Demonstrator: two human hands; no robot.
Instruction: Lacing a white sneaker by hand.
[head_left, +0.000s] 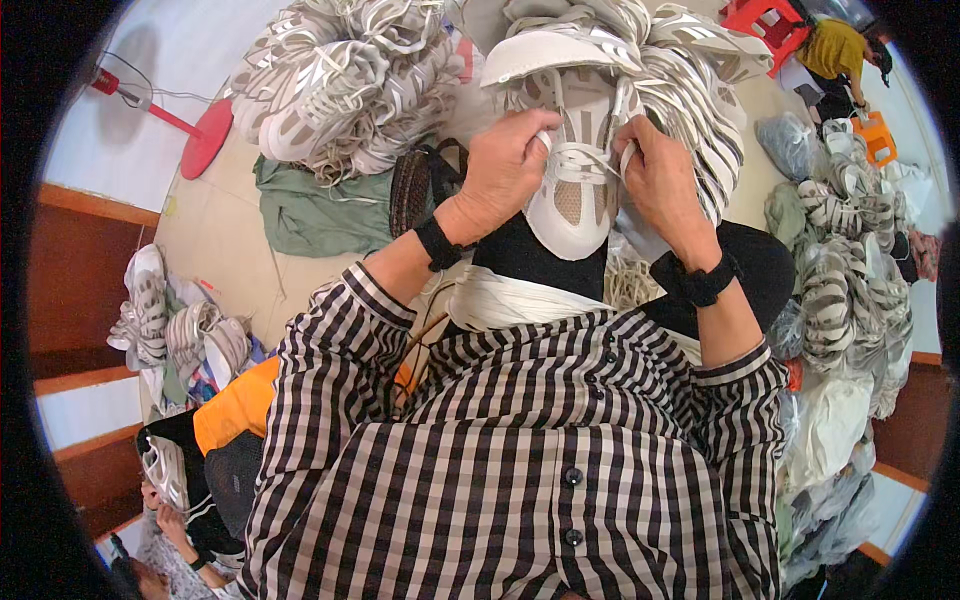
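A white and beige shoe upper lies in front of me over my dark-clad lap, its toe toward me. White shoelace crosses its lower eyelets. On the upper's left side, my left hand is closed with thumb and fingers pinching a white lace end. My right hand is closed on the other side, pinching lace near the upper's right edge. A bundle of loose white laces lies across my lap, close to my body.
Large heaps of similar shoe uppers stand ahead. A green cloth lies on the floor at left, near a red round stand base. More uppers and plastic bags line the right. Other people work at far right and lower left.
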